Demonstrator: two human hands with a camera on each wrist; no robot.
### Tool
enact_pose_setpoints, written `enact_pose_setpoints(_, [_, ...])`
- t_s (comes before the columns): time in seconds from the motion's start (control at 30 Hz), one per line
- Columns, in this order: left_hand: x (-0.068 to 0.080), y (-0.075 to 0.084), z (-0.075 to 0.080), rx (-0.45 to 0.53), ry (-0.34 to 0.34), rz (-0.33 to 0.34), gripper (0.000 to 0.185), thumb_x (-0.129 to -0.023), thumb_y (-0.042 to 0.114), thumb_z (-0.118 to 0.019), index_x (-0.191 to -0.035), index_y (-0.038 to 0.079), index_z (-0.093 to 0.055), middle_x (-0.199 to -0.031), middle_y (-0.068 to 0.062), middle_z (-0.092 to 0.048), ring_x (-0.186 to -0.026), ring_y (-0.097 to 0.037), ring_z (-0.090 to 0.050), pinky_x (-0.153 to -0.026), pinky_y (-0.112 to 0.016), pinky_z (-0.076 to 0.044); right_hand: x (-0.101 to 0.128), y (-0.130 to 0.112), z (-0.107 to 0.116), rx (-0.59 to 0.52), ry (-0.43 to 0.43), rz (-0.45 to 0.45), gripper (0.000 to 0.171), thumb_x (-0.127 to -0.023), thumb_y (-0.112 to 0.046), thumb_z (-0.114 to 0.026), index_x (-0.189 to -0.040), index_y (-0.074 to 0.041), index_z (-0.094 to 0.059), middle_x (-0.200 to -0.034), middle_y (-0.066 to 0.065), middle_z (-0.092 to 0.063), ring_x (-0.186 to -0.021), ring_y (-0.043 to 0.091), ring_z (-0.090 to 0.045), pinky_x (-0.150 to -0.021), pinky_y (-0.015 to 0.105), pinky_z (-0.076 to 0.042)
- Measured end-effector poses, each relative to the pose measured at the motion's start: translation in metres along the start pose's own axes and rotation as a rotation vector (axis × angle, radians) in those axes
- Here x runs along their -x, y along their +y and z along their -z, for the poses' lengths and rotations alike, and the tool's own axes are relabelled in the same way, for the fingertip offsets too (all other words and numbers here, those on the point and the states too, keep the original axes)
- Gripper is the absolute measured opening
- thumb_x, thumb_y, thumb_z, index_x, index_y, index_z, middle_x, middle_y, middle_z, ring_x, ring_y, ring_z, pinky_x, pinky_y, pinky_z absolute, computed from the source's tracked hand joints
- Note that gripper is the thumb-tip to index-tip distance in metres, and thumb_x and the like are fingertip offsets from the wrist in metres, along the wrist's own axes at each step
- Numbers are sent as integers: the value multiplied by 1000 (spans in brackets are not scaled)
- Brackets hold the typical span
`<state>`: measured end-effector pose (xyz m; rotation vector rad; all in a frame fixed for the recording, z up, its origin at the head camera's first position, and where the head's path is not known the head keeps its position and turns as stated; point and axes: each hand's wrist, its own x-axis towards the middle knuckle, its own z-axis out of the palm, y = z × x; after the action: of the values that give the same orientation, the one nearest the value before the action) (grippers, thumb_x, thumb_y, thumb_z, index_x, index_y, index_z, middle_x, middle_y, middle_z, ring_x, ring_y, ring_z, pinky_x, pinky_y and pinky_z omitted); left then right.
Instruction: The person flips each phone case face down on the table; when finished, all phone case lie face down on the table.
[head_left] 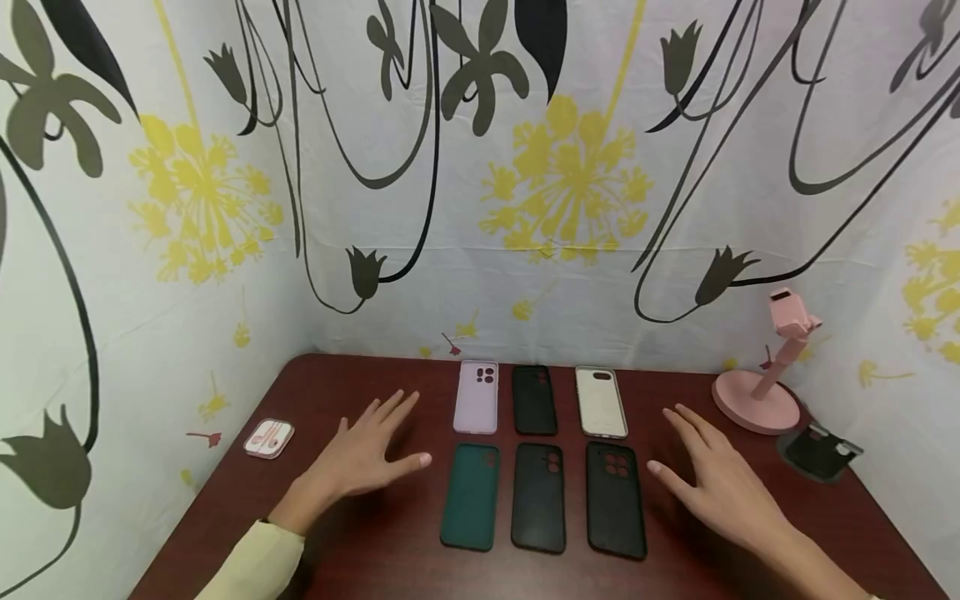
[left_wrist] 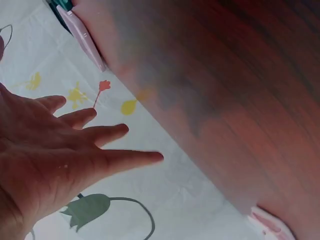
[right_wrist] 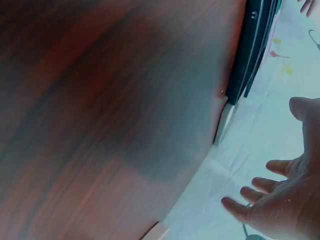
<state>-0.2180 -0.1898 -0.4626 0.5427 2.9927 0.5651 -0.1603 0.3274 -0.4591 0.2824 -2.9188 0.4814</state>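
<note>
Floral sheet backs dark wood counter (head_left: 360,542). Six phone cases (head_left: 538,450) laid flat in two neat rows, backs up, easy to compare. Left hand (head_left: 365,454) and right hand (head_left: 720,483) hover either side; each grip spread, fingers straight, holding nothing. Pink stand (head_left: 757,392) far right, earbud box (head_left: 268,437) far left.

This looks like a makeshift recording or display booth rather than a lived-in room. A white cloth (head_left: 480,250) printed with yellow flowers and dark stems hangs on three sides, closing in a dark wooden tabletop (head_left: 360,533). Six phone cases (head_left: 537,446) lie in two neat rows, as on a small sales or product-shoot setup. A pink phone stand (head_left: 761,392) sits at the right, another dark case (head_left: 817,452) beside it, and an earbud box (head_left: 268,437) at the left.
</note>
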Motion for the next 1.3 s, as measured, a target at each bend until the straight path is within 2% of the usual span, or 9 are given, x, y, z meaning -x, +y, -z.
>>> enact_pose_setpoints(0.1, [-5, -3, 2, 121, 7, -14, 96, -97, 67, -63, -171, 24, -20, -176, -8, -27, -161, -39, -31, -122, -74, -30, -7, -9, -2, -69, -7, 24, 84, -101, -58, -65, -166, -15, -33, -168, 21, -35, -148, 48, -39, -104, 75, -42])
enact_pose_setpoints(0.2, [-11, -8, 3, 256, 22, -22, 91, -102, 53, -65, -170, 12, -20, -174, -14, -31, -159, -38, -35, -125, -64, -35, -17, -19, -5, -140, 4, 72, 79, -101, -49, -70, -164, -16, -36, -164, 19, -40, -147, 44, -43, -105, 73, -45])
enact_pose_setpoints(0.37, [-27, -15, 5, 474, 4, 35, 82, -107, 50, -60, -169, 13, -23, -167, -17, -43, -150, -40, -48, -120, -62, -43, -30, -37, -14, -211, 28, 127, 79, -94, -27, -82, -160, -12, -42, -158, 18, -48, -141, 40, -53, -101, 65, -53])
enact_pose_setpoints(0.5, [-41, -18, 3, 594, -17, 101, 72, -109, 48, -56, -167, 14, -28, -163, -17, -48, -147, -37, -53, -114, -55, -52, -40, -52, -26, -277, 12, 120, 77, -95, -26, -82, -159, -12, -43, -157, 19, -50, -137, 41, -57, -96, 61, -57])
enact_pose_setpoints(0.67, [-55, -18, 0, 741, -71, 147, 69, -111, 42, -55, -166, 9, -29, -163, -21, -46, -145, -37, -55, -107, -47, -58, -56, -69, -35, -500, -95, 59, 69, -103, -37, -71, -161, -15, -41, -163, 18, -45, -144, 44, -52, -104, 58, -57])
enact_pose_setpoints(0.8, [-68, -15, 0, 894, -140, 149, 71, -112, 41, -54, -166, 5, -26, -164, -25, -44, -145, -40, -55, -107, -48, -58, -72, -77, -37, -770, -226, -22, 60, -110, -40, -57, -161, -13, -39, -166, 21, -40, -149, 46, -47, -111, 54, -54])
enact_pose_setpoints(0.97, [-84, -14, -3, 1047, -202, 174, 70, -112, 40, -52, -166, 4, -25, -163, -27, -43, -144, -42, -55, -104, -48, -60, -93, -86, -44, -1078, -359, -140, 62, -114, -45, -45, -163, -9, -34, -170, 22, -34, -153, 43, -42, -117, 51, -50])
enact_pose_setpoints(1.13, [-97, -11, -7, 1115, -249, 171, 64, -115, 37, -45, -166, 4, -26, -163, -27, -43, -144, -44, -55, -102, -49, -61, -110, -93, -54, -1258, -449, -179, 66, -115, -47, -39, -166, -8, -25, -174, 22, -25, -158, 43, -34, -121, 54, -46])
enact_pose_setpoints(1.3, [-112, -6, -8, 1093, -293, 168, 61, -117, 35, -40, -165, 1, -28, -161, -27, -46, -145, -44, -53, -103, -50, -60, -122, -99, -63, -1383, -529, -213, 70, -114, -50, -38, -167, -7, -22, -176, 21, -21, -161, 43, -28, -124, 55, -41])
